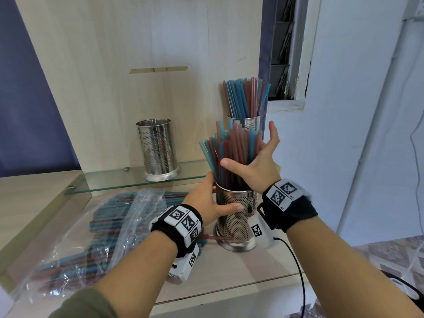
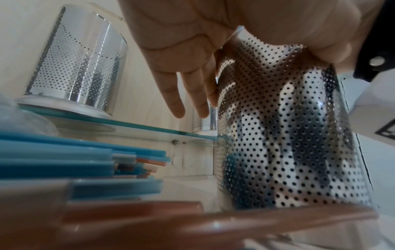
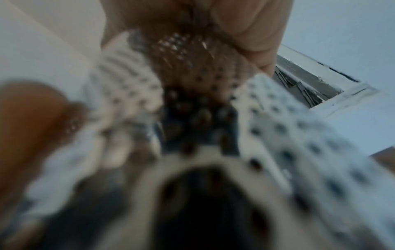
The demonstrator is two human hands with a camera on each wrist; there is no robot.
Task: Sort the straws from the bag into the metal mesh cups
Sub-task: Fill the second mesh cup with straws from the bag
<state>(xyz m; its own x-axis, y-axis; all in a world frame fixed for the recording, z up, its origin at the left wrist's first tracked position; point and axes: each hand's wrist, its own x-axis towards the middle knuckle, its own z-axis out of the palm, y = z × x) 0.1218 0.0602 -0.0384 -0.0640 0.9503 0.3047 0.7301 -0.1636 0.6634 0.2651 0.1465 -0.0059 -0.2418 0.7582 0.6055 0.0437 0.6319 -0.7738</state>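
A perforated metal cup [image 1: 236, 219] stands on the wooden counter with a fanned bundle of blue and red straws [image 1: 229, 152] upright in it. My left hand [image 1: 213, 198] holds this cup just under its rim, thumb across the front; the left wrist view shows the fingers beside the cup wall [image 2: 288, 135]. My right hand [image 1: 254, 162] rests against the bundle above the rim, thumb in front, fingers spread and straight behind. The clear plastic bag [image 1: 91, 237] of straws lies flat to the left. The right wrist view is a blur of the cup wall [image 3: 299, 135].
On a glass shelf [image 1: 128, 182] behind stand an empty mesh cup [image 1: 158, 150] and, at the right, a mesh cup [image 1: 246, 122] full of straws. One red straw [image 1: 218, 238] lies by the near cup's base. A black cable [image 1: 298, 267] runs off the counter's right edge.
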